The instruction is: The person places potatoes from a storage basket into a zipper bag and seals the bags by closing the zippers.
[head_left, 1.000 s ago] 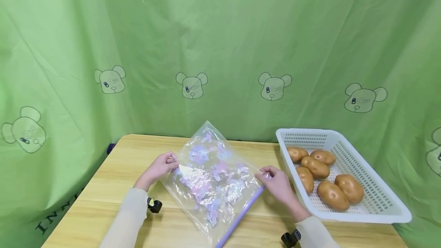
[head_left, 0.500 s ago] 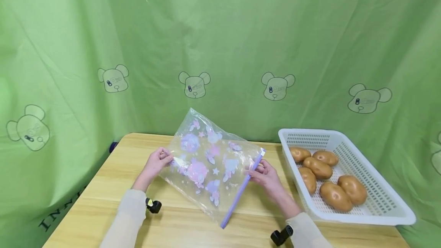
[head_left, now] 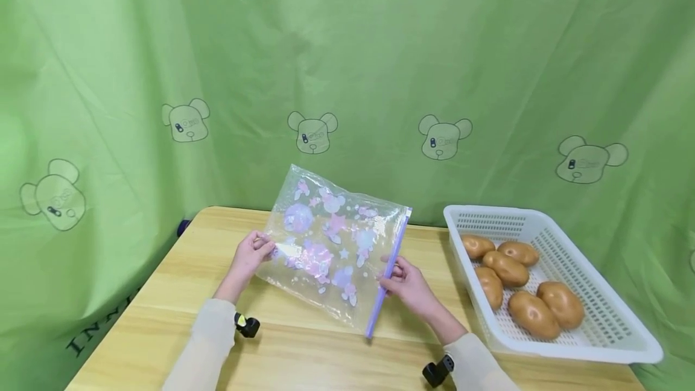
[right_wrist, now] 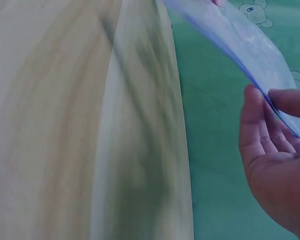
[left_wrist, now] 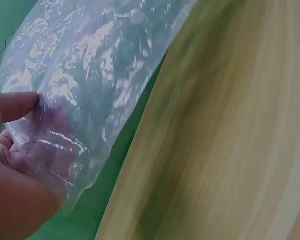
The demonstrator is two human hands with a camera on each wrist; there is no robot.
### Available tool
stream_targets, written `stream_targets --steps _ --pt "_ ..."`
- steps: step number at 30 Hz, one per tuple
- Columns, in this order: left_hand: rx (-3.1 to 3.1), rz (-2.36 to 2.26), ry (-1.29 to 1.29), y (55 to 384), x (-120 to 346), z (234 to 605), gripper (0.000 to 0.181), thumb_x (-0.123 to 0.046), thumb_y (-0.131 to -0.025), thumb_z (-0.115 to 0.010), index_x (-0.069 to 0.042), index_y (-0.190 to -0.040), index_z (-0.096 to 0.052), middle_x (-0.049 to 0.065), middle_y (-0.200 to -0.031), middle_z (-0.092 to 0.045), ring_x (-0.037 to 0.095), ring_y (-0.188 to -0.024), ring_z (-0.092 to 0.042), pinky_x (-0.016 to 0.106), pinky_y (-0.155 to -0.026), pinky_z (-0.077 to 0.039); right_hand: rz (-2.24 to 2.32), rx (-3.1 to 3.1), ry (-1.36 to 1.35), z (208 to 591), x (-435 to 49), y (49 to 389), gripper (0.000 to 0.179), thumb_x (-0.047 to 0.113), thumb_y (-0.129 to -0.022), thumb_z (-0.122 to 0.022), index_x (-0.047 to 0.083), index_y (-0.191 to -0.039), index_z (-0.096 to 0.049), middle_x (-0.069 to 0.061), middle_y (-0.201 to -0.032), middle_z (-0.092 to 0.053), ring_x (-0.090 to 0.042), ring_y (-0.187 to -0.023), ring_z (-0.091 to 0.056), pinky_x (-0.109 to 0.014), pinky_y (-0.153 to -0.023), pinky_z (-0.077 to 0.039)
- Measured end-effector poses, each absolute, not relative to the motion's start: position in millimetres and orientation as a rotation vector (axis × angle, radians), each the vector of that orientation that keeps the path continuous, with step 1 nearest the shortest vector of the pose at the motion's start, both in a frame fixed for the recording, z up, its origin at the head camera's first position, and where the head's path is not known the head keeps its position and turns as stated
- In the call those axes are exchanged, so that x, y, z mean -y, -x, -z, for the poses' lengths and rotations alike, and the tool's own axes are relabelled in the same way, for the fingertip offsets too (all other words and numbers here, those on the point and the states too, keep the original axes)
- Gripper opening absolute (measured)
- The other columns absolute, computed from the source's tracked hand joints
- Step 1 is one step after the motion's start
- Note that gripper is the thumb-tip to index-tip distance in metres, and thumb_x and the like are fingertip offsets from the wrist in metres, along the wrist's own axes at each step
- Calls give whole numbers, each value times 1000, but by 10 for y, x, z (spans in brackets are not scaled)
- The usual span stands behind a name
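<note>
A clear zip bag (head_left: 320, 240) with pink and blue printed figures and a purple zip strip (head_left: 388, 273) is held up, tilted, over the wooden table. My left hand (head_left: 251, 258) pinches its left edge; in the left wrist view the thumb lies on the near face of the film (left_wrist: 100, 65) and the fingers show through from behind. On the other side my right hand (head_left: 409, 288) grips the bag at the purple strip, thumb against fingers, as the right wrist view also shows (right_wrist: 277, 135). The bag looks flat, with nothing visible inside.
At the right of the table (head_left: 304, 361) stands a white perforated plastic basket (head_left: 608, 312) with several brown potatoes (head_left: 534, 315) in its left part. A green printed curtain (head_left: 369, 65) hangs behind the table's back edge.
The bag has been raised off the table and turned so the purple strip stands more upright at the right. My right hand has shifted from the bag's right corner to partway along the strip.
</note>
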State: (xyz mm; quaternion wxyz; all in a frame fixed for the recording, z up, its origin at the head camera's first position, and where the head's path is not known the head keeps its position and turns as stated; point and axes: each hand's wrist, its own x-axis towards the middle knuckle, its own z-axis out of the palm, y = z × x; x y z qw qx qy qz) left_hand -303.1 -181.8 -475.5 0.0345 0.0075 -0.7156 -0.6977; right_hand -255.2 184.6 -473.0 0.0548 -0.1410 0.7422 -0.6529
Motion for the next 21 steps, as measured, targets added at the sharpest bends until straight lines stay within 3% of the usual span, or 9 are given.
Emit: stream_targets --steps 7,15,21 --pt "2396 2005 -35 2966 1902 4776 23 -7 -90 -62 5 -107 -51 14 -90 -66 17 -77 -64 27 -72 -53 1923 -2433 397 4619 -1872 2636 46 -9 -86 -58 -6 -129 -45 -15 -84 -58 -13 -64 -55 -25 -55 -51" --pt "2645 1633 6 2956 1742 4689 35 -12 -89 -62 8 -117 -51 26 -115 -55 38 -106 -53 46 -90 -47 1763 -2464 493 4591 -1796 2674 49 -9 -87 -55 -1 -134 -44 -13 -84 -53 -14 -63 -52 -24 -51 -49" --pt "2637 1584 309 2931 1268 4428 31 -13 -86 -67 6 -110 -58 19 -104 -62 31 -98 -59 39 -83 -52 1705 -2497 640 4612 -1685 2657 51 -9 -87 -56 -4 -135 -43 -16 -89 -53 -10 -59 -50 -20 -47 -46"
